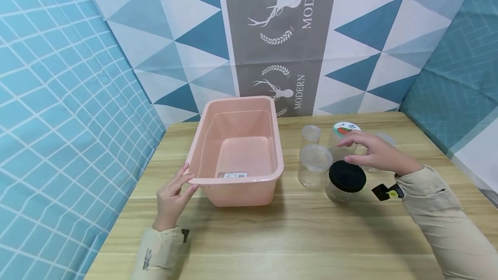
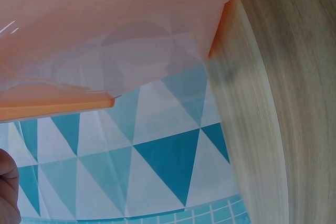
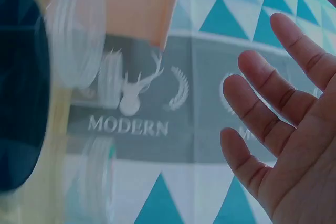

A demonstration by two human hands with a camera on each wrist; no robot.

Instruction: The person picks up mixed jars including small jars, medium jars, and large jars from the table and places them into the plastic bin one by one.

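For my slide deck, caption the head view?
Left hand touches the pink tub's corner; right hand hovers open over clear jars.

A makeshift staged booth, probably set up for recording rather than a lived-in room; a wood-grain table (image 1: 295,237) is enclosed by hung printed cloth, a triangle-and-deer "MODERN" backdrop (image 1: 278,33) at twelve o'clock; blue tile-pattern sheets (image 1: 58,120) at nine and three o'clock.

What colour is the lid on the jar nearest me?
Black; the lid shows best in the head view.
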